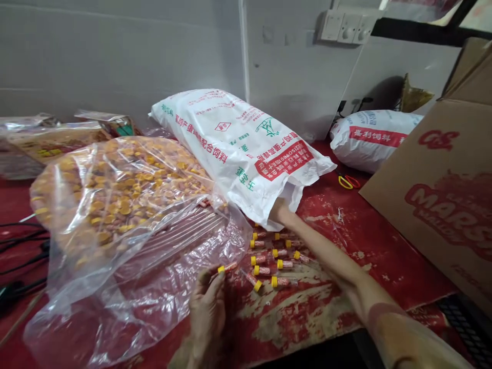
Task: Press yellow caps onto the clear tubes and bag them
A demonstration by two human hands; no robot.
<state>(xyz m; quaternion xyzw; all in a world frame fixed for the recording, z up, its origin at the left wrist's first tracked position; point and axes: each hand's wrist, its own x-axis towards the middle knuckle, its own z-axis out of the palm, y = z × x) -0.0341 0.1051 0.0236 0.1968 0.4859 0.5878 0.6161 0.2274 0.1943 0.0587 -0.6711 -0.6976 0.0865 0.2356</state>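
Observation:
Between the thumb and fingers of my left hand (207,302) is a small clear tube (227,268) with a yellow cap and reddish-white pieces inside. My right forearm (330,246) reaches across the table into the mouth of a white printed woven sack (246,138). My right hand is hidden inside that sack, so its fingers do not show. Several similar yellow-capped tubes (262,270) lie loose on the table between my arms. Left of the sack, a large clear plastic bag (154,277) bulges with many yellow-capped tubes, its loose end spread toward me.
The red tabletop (346,220) has worn patches. A cardboard box (430,169) stands at right, with another white sack (372,136) behind it. Scissors (348,182) with yellow and red handles lie nearby. Black cables (26,236) and packaged bags (57,141) are at left.

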